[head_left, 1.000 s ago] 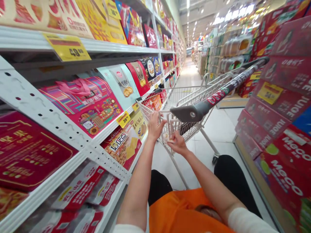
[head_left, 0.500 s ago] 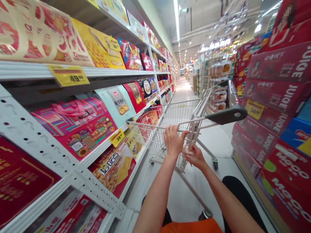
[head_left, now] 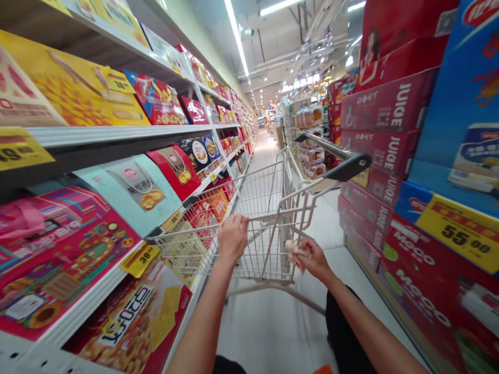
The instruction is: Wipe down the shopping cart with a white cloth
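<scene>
A metal wire shopping cart stands side-on ahead of me, its dark-ended handle toward the right. My left hand is closed around the upper side rail of the basket. Lower on the right, my right hand pinches a crumpled pale pinkish wipe against the wires at the handle end. Part of the wipe is hidden by the fingers. No goods show inside the basket.
Shelves of boxed snacks with a yellow price tag run close along the left. Stacked red juice cartons and a blue box line the right. The tiled aisle floor stretches away between them.
The view has moved forward and turned right, and the cart now stands at a different angle. My left hand sits further left on the rail. The wipe shows more clearly.
</scene>
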`<state>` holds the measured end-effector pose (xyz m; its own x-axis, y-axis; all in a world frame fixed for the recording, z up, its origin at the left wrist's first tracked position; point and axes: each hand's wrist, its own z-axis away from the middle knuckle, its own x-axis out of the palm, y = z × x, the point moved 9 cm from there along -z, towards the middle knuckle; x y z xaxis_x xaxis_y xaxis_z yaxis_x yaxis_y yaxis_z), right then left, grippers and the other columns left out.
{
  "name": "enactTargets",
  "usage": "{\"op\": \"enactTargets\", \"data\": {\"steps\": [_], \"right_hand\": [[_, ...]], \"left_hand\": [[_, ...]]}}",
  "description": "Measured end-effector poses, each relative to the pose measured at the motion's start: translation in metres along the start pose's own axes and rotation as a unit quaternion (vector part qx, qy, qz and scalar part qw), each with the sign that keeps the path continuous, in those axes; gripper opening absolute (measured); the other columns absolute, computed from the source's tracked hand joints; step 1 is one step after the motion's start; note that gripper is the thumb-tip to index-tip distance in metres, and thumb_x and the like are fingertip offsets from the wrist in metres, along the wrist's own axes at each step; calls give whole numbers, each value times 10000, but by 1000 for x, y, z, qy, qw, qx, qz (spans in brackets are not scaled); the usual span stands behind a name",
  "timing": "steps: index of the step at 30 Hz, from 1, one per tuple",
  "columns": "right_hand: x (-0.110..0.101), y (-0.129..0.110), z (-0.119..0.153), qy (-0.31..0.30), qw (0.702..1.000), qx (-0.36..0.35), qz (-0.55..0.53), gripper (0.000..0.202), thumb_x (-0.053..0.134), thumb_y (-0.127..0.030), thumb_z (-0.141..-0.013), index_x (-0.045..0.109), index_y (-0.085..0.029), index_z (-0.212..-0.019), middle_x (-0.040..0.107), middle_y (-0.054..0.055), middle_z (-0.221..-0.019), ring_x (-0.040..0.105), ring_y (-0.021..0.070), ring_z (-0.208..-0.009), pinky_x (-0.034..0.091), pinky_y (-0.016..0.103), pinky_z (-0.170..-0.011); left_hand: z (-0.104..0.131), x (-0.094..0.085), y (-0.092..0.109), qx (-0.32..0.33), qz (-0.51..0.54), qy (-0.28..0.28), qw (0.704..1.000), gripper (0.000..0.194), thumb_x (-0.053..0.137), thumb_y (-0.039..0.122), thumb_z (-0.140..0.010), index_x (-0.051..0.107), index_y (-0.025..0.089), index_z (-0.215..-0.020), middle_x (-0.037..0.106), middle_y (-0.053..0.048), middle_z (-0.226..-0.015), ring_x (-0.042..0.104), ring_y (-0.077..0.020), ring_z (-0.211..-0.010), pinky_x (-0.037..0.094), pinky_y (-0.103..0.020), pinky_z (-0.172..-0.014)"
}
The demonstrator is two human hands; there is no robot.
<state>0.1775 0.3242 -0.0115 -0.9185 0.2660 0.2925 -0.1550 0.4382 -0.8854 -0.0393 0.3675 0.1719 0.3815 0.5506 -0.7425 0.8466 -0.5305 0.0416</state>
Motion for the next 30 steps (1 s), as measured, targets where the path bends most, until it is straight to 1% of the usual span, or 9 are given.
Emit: {"op": "enactTargets", "data": {"steps": [3, 7, 9, 15, 18, 20, 23, 25, 30], "right_hand": [[-25, -22, -17, 81, 996, -24, -3, 339, 773, -324, -661, 447, -275, -743, 673, 8, -912, 619, 139, -613, 518, 281, -480], [-47, -41, -30, 162, 985, -54, 20, 348, 787, -294, -629, 482, -262, -792, 604, -46, -838, 611, 130, -747, 528, 269, -693], [-50, -30, -29, 163, 985, -39, 33, 329, 774, -319, -648, 487, -254, -796, 587, -65, -805, 584, 119, -732, 505, 259, -713], [-48, 29, -3, 108, 993, 30, 40, 341, 784, -360, -613, 489, -234, -730, 619, -55, -776, 597, 134, -731, 506, 281, -728], [-51, 27, 4, 113, 992, 32, 41, 362, 821, -381, -617, 511, -222, -716, 654, -33, -803, 620, 143, -761, 521, 285, -733], [-58, 10, 4, 150, 988, 21, 26, 395, 845, -410, -631, 511, -223, -725, 645, -41, -793, 610, 132, -748, 519, 262, -687], [-73, -29, -2, 248, 968, -23, -39, 462, 869, -456, -652, 489, -239, -799, 598, -68, -800, 589, 103, -711, 499, 212, -602], [-80, -59, -8, 299, 948, -75, -76, 500, 887, -463, -647, 481, -248, -845, 567, -76, -829, 597, 91, -742, 525, 206, -647], [-83, -121, -40, 316, 934, -148, -80, 503, 879, -475, -671, 485, -250, -888, 548, -73, -883, 599, 75, -793, 537, 218, -765]], "left_hand": [[-7, 5, -32, 9, 18, -15, 1000, 474, 267, 481, -1052, 565, 240, -773, 686, -51, -810, 604, -230, -835, 408, -372, -832], [-5, 13, -35, -6, 30, 9, 999, 407, 352, 439, -1025, 499, 228, -710, 623, -32, -720, 565, -220, -804, 350, -375, -844], [-2, 15, -27, -14, 34, 21, 999, 372, 387, 407, -1014, 504, 223, -713, 604, -22, -708, 548, -215, -799, 326, -381, -868], [4, 10, -17, -28, 49, 41, 998, 331, 445, 401, -992, 517, 223, -723, 599, -12, -704, 523, -216, -801, 280, -386, -875], [8, 4, -15, -23, 44, 61, 997, 338, 446, 410, -996, 526, 226, -724, 611, -13, -700, 519, -220, -786, 269, -387, -865], [11, -1, -11, -11, 35, 77, 996, 347, 443, 412, -1002, 532, 227, -722, 612, -11, -692, 517, -220, -771, 265, -383, -851], [17, -6, -5, 2, 21, 96, 995, 349, 444, 415, -1008, 545, 228, -731, 623, -14, -700, 520, -225, -776, 260, -381, -838], [20, -8, -3, 4, 11, 106, 994, 344, 447, 418, -1009, 551, 227, -743, 634, -16, -710, 522, -230, -783, 255, -384, -839], [26, -13, 0, 8, 4, 120, 993, 352, 441, 417, -1013, 550, 226, -739, 634, -18, -709, 518, -232, -778, 249, -388, -841]]}}
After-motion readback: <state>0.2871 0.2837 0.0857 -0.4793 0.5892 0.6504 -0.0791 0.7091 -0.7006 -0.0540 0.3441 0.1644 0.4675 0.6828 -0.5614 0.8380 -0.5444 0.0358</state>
